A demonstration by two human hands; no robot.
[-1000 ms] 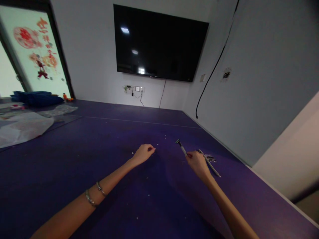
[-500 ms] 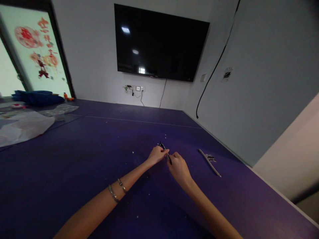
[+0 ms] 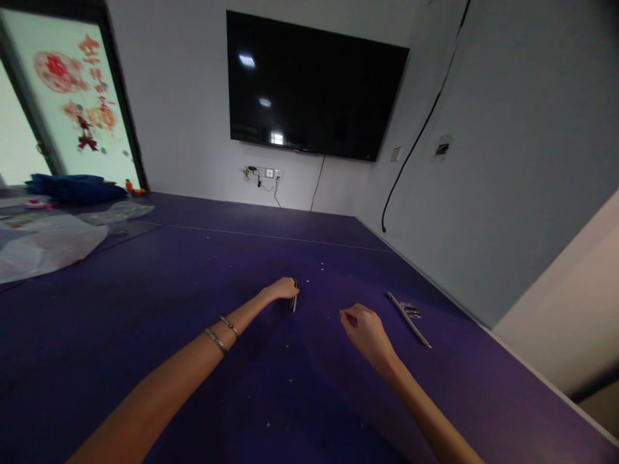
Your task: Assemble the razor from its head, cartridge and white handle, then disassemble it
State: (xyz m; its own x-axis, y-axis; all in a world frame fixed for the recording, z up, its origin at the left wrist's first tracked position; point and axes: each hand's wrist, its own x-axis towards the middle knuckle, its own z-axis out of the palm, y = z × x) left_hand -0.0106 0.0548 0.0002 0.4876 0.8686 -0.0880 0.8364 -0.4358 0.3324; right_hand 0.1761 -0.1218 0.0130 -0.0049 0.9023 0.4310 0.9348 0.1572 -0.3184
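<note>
My left hand (image 3: 282,289), above the dark purple surface (image 3: 213,303), is closed around a slim dark tool (image 3: 294,305) with a pale edge. Its lower end sticks out below my fingers, and the grip hides the rest, so its exact kind is unclear. To the right, apart from the tool, my right hand (image 3: 366,330) has its fingers curled and pinched together. Whatever might be between those fingertips is too small to make out. Further right lies a thin pale rod-like length (image 3: 409,320), with a small clear packet of dark pieces (image 3: 411,310) beside it.
Tiny white bits dot the surface. At the left lie white plastic sheeting (image 3: 53,241) and a blue cloth bundle (image 3: 77,188). A television (image 3: 314,87) hangs on the far wall, and a black cable (image 3: 411,145) dangles along the right wall.
My hands have separated. The left moved left with the dark tool, which now points down. The right let go of the tool's end and moved slightly right, fingers still curled.
</note>
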